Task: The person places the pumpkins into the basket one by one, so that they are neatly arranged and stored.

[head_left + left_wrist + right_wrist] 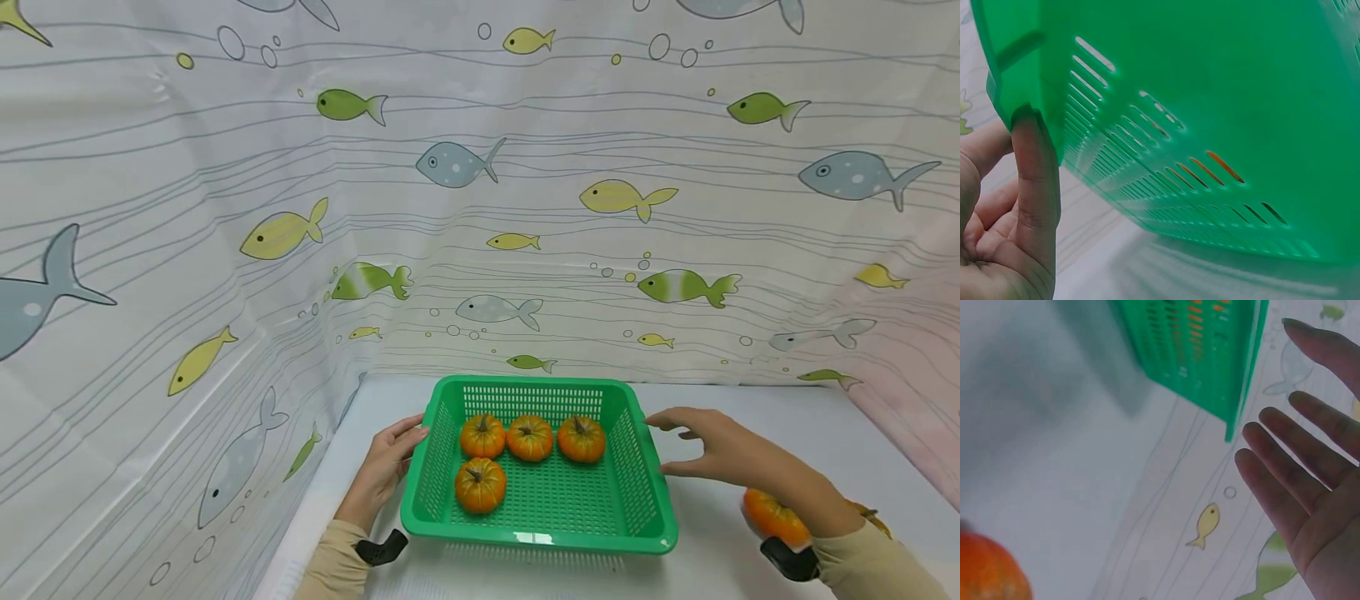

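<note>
A green plastic basket with slotted walls stands on the white table, holding several small orange pumpkins. Three of these form a row along the back, including a middle pumpkin; another pumpkin lies in front at the left. My left hand grips the basket's left rim, its fingertips partly hidden by the rim in the left wrist view. Beside the right rim, my right hand is held with fingers extended and spread. The right wrist view shows a gap between those fingers and the basket wall.
Outside the basket, an orange pumpkin lies on the table below the right forearm, which partly covers it. Another pumpkin shows just beyond the forearm. A fish-patterned sheet hangs behind and at the left.
</note>
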{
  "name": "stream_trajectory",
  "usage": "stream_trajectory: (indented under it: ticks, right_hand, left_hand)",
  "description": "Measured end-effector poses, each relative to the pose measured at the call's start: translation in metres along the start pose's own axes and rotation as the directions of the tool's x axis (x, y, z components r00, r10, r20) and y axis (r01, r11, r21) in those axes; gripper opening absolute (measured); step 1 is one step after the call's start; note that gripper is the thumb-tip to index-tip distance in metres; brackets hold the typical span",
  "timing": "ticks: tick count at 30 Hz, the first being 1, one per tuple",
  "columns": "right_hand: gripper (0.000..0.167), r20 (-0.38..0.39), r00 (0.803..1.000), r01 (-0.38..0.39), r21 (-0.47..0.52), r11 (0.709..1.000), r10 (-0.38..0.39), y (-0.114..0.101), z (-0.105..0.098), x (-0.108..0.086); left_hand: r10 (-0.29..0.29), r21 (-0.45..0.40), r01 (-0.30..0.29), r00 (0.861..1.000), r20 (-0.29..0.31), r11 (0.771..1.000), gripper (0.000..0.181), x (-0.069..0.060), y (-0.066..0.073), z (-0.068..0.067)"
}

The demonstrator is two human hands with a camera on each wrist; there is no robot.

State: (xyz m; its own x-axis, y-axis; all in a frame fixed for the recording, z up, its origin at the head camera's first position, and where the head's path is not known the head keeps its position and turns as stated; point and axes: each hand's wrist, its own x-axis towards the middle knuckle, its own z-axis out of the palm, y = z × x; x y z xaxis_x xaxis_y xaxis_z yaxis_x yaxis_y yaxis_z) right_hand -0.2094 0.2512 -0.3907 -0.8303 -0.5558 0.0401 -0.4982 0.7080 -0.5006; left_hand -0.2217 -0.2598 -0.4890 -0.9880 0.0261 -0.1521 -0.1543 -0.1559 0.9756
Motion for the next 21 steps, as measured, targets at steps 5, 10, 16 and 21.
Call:
stream_trajectory:
  ticks: [5,10,16,21]
  right_hand:
    - [0.065,-0.005,0.999,-0.046,0.012,0.999,0.046,0.015,-0.002,-0.017]
    - [0.065,-0.006,0.998,-0.069,-0.011,0.998,0.069,0.031,-0.001,-0.034]
    - [0.064,-0.017,0.995,-0.101,-0.031,0.994,0.100,0.051,0.002,-0.052]
    - [0.066,-0.013,0.980,-0.197,-0.034,0.980,0.197,0.063,0.002,-0.065]
  left_hand:
    - [0.001,-0.003,-0.001,1.000,0.003,1.000,0.052,0.000,-0.001,0.000]
    - [0.001,-0.004,-0.001,1.000,0.006,1.000,0.053,0.001,-0.001,0.000]
    - [0.005,0.000,-0.005,1.000,0.003,1.000,0.053,0.001,-0.002,0.000]
    - [0.008,0.005,-0.008,1.000,-0.002,1.000,0.052,0.000,-0.002,0.000]
